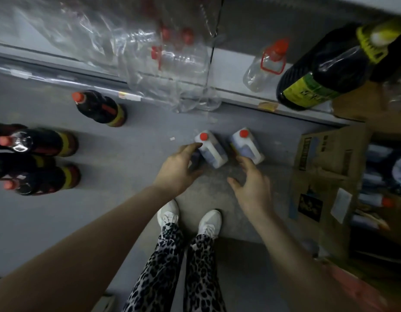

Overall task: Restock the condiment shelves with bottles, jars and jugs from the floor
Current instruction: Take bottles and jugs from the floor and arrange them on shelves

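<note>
Left hand's [177, 169] fingers [192, 146] touch left jug's [211, 152] side.

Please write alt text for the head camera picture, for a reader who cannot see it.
Seen from above, a person's left hand and right hand reach down to two red-capped white jugs on the grey floor, the left jug and the right jug. To the left stand dark bottles; a cardboard box is at right.
</note>
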